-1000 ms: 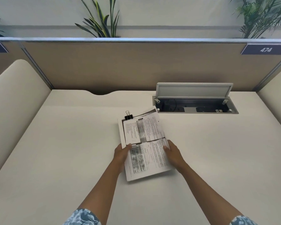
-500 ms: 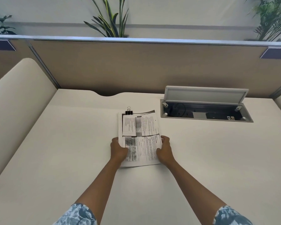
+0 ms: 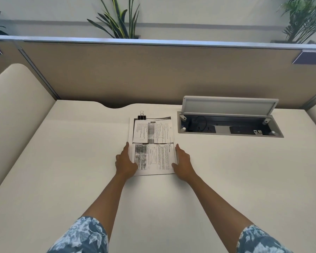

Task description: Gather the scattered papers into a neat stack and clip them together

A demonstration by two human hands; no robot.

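Observation:
A stack of printed papers (image 3: 153,143) lies flat on the white desk (image 3: 62,161), squared up, long side running away from me. A black binder clip (image 3: 142,116) grips its far left corner. My left hand (image 3: 125,162) rests flat against the stack's left edge near the front corner, fingers stretched out. My right hand (image 3: 182,163) lies flat against the right edge, fingers also straight. Neither hand holds the papers.
An open cable box (image 3: 230,125) with a raised grey lid is sunk into the desk right of the papers. A tan partition (image 3: 153,73) closes the back; padded side screens (image 3: 16,106) flank the desk. Plants (image 3: 120,19) stand behind.
The stack was tilted and gripped by both hands; it has been turned straight and laid flat, and both hands have loosened to flat palms against its sides.

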